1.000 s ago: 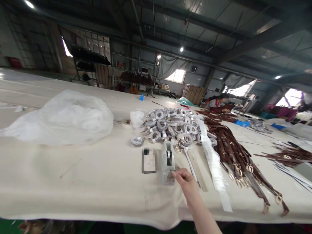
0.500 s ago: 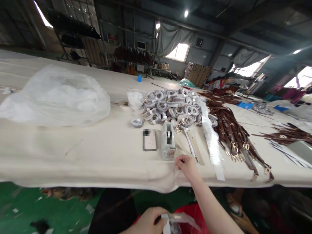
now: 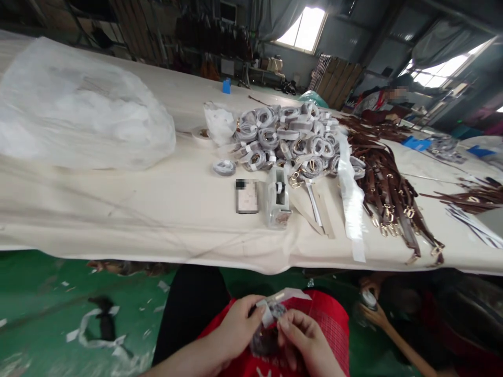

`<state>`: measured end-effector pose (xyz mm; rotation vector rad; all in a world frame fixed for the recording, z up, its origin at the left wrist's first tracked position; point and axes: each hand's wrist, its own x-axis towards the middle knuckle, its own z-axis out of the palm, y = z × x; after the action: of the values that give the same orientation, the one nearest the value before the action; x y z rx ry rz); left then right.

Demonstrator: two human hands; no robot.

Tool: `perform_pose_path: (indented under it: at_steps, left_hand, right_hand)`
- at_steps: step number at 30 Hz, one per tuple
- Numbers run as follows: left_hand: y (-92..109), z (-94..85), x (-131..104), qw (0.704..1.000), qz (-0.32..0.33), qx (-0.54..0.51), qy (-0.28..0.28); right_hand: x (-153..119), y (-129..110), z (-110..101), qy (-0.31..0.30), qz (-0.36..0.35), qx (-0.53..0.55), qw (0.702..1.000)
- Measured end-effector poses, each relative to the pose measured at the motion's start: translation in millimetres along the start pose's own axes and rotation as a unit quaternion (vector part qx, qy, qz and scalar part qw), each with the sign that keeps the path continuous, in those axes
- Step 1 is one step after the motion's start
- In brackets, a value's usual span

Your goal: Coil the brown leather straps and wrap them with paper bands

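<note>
Over my lap, my left hand (image 3: pixel 245 319) grips a coiled strap in clear wrapping (image 3: pixel 264 341), a white paper band showing by the thumb. My right hand (image 3: pixel 301 332) pinches at the same bundle from the other side, fingertips close to the band; whether a bit of tape is between them is too small to tell. A tape dispenser (image 3: pixel 278 201) stands at the table's near side, beside a phone-like flat item (image 3: pixel 247 196). Behind it lies a heap of wrapped coiled straps (image 3: pixel 291 133), with one single coil (image 3: pixel 223 167) apart at the left.
Brown leather straps with gold clasps (image 3: pixel 393 193) hang toward the table edge at right, beside a long white plastic strip (image 3: pixel 351 196). A big translucent bag (image 3: pixel 86 115) occupies the left. Another person's hands (image 3: pixel 373 309) are low at right; a co-worker (image 3: pixel 383 102) sits at the far side.
My right hand has left the table edge by the tape dispenser and come down to the bundle in my left hand. The view has tilted downward.
</note>
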<state>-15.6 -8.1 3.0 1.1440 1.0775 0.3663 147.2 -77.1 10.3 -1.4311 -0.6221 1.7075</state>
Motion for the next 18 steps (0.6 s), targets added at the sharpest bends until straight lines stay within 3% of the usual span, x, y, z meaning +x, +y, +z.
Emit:
perform_pose_path:
  at_steps: [5, 18]
  left_hand:
    - [-5.0, 0.3, -3.0, 1.0, 0.003, -0.001, 0.011]
    - [-6.6, -2.5, -10.5, 1.0, 0.01, -0.006, -0.002]
  right_hand:
    - [5.9, 24.7, -0.8, -0.002, 0.029, 0.036, 0.999]
    - [9.0, 11.3, 10.2, 0.0, 0.079, -0.032, 0.996]
